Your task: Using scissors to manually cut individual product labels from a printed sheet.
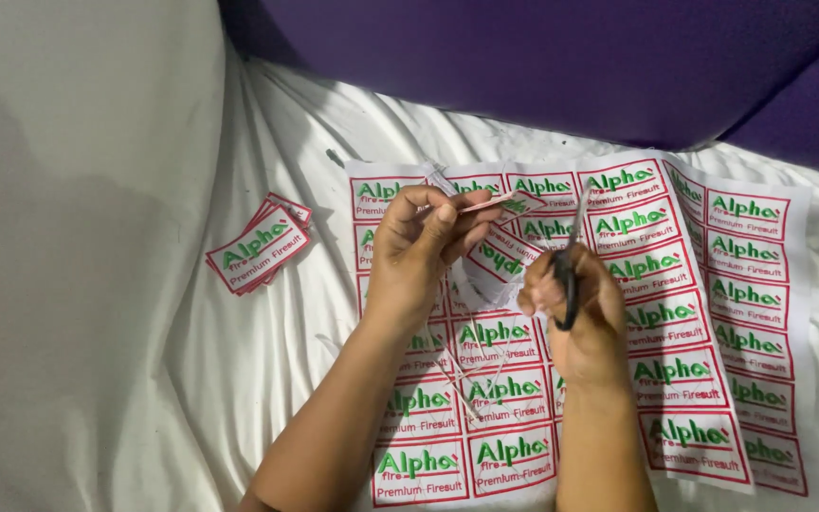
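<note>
Head view: my left hand point(416, 248) pinches a cut label point(504, 202); my right hand point(575, 308) grips scissors point(566, 280), trimming; next snip needs the blades aligned at my fingertips.

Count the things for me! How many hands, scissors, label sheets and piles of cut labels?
Hands: 2, left hand and right hand
Scissors: 1
Label sheets: 1
Piles of cut labels: 1
Total: 5
</note>
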